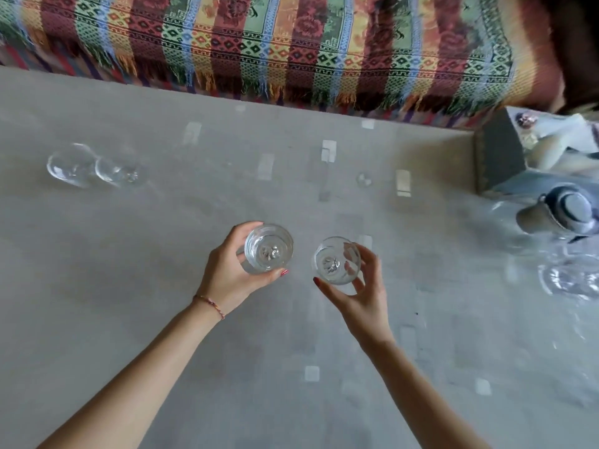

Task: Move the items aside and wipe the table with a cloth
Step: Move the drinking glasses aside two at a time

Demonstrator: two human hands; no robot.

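Both forearms enter from the near edge of the table (97, 254), cut off by the picture's lower border. We see the left hand (231, 277) gripping a clear glass (269, 251), its fingers curled round the far side and the thumb pressing the near rim; a thin cord bracelet (210, 304) circles that wrist. We see the right hand (363, 293) holding a second clear glass (337, 260), thumb at the near rim and fingers wrapped on the right side, partly seen through the glass wall. Whether either glass touches the table or is lifted we cannot tell. The two glasses sit just beside each other, apart, near the middle of the table.

Toward the far left edge we note two more clear glasses (90, 168), touching or overlapping; their outlines are blurred. Along the right edge we find a grey lidded vessel (560, 215), a box with a printed picture (534, 147) at the far right corner, and further glassware (570, 280), all smeared and partly cut off. No writing is legible anywhere. Beyond the far edge lies a striped woven throw (291, 43) with fringe. No cloth for wiping is identifiable.
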